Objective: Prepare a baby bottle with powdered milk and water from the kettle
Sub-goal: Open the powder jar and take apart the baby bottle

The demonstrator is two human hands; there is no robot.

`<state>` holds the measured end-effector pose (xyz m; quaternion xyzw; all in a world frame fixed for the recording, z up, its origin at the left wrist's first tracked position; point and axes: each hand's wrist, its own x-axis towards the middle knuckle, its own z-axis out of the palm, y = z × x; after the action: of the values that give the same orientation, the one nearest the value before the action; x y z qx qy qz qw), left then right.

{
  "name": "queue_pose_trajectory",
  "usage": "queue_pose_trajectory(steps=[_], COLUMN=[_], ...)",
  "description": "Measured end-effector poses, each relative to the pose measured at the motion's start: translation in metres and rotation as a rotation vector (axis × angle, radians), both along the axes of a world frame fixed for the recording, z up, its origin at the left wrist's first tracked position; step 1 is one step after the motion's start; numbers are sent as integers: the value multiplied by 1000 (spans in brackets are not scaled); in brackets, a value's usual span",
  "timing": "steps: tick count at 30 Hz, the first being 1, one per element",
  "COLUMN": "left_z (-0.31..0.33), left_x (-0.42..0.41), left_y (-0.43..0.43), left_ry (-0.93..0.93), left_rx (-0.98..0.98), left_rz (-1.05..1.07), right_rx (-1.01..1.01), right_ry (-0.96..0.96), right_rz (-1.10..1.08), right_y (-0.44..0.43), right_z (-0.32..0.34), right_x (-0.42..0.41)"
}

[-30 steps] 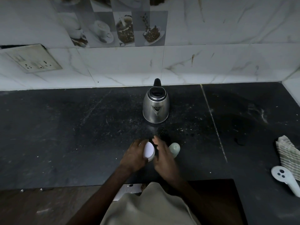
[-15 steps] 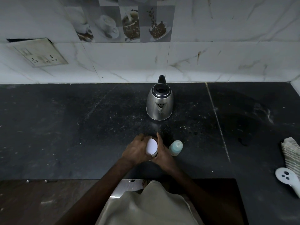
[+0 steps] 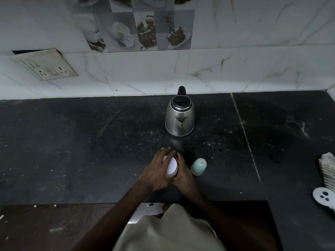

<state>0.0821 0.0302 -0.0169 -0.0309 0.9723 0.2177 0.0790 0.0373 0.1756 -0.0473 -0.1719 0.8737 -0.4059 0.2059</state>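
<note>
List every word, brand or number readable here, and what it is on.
No text can be read in this view.
The kettle: no legible brand or label.
The white-lidded container: lid blank, sides covered.
The baby bottle: any markings too small to tell.
The picture tiles: coffee cups only, no words.
The switch plate: too blurred to read.

Bare forearms, pale beige garment (image 3: 168, 230)
</note>
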Motion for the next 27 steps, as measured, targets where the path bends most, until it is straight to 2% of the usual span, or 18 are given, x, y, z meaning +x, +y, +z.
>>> queue_pose_trajectory(steps=[4, 8, 10, 14, 18, 22, 24, 27], left_z=[2, 1, 3, 4, 7, 4, 4, 6], left_x=[0, -3, -5, -9, -15, -20, -21, -24], left_y=[1, 5, 4, -4, -7, -13, -13, -10], left_ry=[-55, -110, -121, -173, -159, -155, -131, -125], left_rx=[-65, -35, -110, -58, -78, -14, 11, -20], left_rz=[104, -40, -11, -115, -32, -232, -195, -128], right_rx=[-3, -1, -5, 2, 24, 43, 90, 46], right_ry=[-50, -45, -69, -53, -62, -20, 13, -18], right_rz=[11, 5, -2, 10, -1, 26, 85, 45], right_y=[1, 0, 0, -3, -2, -5, -5, -5], right_z=[2, 1, 2, 2, 2, -4, -5, -2], right_x=[-4, -3, -2, -2, -1, -2, -3, -1])
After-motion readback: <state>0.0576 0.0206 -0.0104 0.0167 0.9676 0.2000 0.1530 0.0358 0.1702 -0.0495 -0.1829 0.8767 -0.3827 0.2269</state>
